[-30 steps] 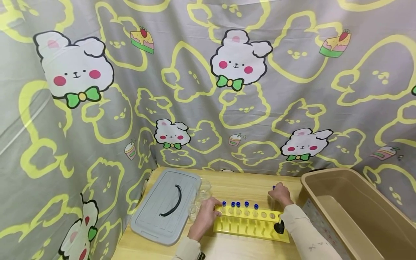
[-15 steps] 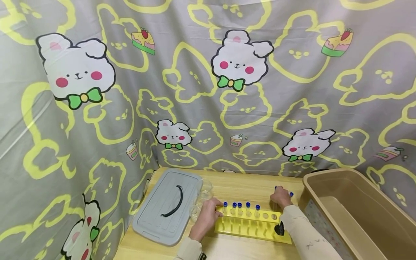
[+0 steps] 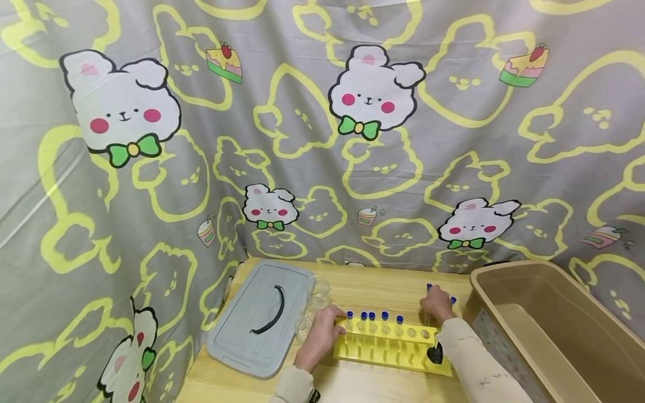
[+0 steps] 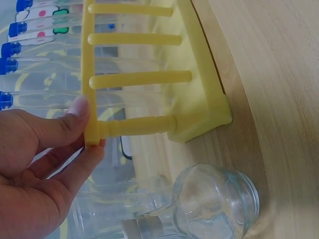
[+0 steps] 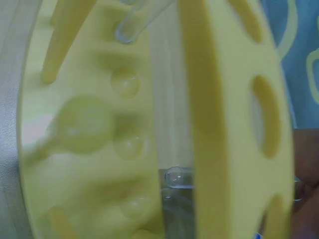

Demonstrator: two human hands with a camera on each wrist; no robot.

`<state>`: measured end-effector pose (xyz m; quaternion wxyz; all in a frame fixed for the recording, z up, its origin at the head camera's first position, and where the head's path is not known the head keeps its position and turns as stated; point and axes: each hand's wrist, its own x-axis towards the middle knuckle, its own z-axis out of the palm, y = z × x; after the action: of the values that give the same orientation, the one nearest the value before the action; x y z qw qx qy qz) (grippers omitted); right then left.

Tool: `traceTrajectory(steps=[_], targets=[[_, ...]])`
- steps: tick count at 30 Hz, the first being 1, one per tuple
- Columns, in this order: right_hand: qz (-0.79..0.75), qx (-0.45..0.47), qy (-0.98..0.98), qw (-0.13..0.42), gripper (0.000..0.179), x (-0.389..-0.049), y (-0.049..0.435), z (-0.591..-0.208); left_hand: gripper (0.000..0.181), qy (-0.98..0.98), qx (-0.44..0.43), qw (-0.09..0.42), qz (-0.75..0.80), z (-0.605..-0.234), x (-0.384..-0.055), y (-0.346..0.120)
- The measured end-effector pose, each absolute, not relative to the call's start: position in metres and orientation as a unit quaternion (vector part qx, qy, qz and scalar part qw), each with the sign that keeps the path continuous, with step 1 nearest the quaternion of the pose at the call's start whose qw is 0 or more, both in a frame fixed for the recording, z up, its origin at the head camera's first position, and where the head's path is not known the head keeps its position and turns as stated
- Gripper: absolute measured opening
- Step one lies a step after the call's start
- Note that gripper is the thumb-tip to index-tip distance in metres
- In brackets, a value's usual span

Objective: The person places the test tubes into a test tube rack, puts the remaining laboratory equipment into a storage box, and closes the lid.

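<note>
A yellow test tube rack (image 3: 390,358) stands on the table, with several blue-capped test tubes (image 3: 384,323) upright in its left and middle holes. My left hand (image 3: 321,334) pinches the left end of its top plate between thumb and fingers, plain in the left wrist view. Behind the rack's right end, my right hand (image 3: 436,303) holds a test tube (image 3: 429,286) by its upper part, blue cap showing above the fingers. The right wrist view shows a rounded tube bottom (image 5: 179,178) beyond the top plate's edge. Another blue cap (image 3: 453,300) shows just right of that hand.
Clear glassware (image 3: 316,291) stands left of the rack, including a round flask (image 4: 214,199) close to its end. Farther left lies a grey lid (image 3: 252,336) with a black handle. A deep brown bin (image 3: 534,274) is at the right; a patterned curtain (image 3: 302,168) hangs behind.
My right hand has come slightly lower with its tube, and the blue cap to its right has come into view. The left hand keeps its grip on the rack.
</note>
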<state>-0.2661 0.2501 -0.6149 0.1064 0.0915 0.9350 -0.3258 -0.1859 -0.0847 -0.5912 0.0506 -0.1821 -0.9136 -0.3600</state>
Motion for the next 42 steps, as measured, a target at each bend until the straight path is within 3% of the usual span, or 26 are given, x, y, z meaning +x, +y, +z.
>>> traceTrajectory(steps=[3,9,16,32,42], targets=[[-0.337,0.093,0.933,0.089,0.032,-0.268,0.252,-0.611,0.026,-0.914,-0.181,0.051,-0.358,-0.592,-0.186,-0.085],[-0.343,0.095,0.933,0.043,0.056,-0.269,0.254,-0.598,0.026,-0.915,-0.185,0.053,-0.353,-0.593,-0.187,-0.085],[-0.358,0.080,0.930,0.016,0.067,-0.270,0.257,-0.585,0.026,-0.916,-0.183,0.054,-0.352,-0.594,-0.185,-0.084],[-0.372,0.064,0.924,-0.064,0.059,-0.254,0.252,-0.539,0.026,-0.914,-0.188,0.070,-0.353,-0.592,-0.185,-0.085],[-0.371,0.062,0.915,-0.145,0.052,-0.243,0.251,-0.520,0.026,-0.915,-0.188,0.073,-0.349,-0.592,-0.183,-0.085]])
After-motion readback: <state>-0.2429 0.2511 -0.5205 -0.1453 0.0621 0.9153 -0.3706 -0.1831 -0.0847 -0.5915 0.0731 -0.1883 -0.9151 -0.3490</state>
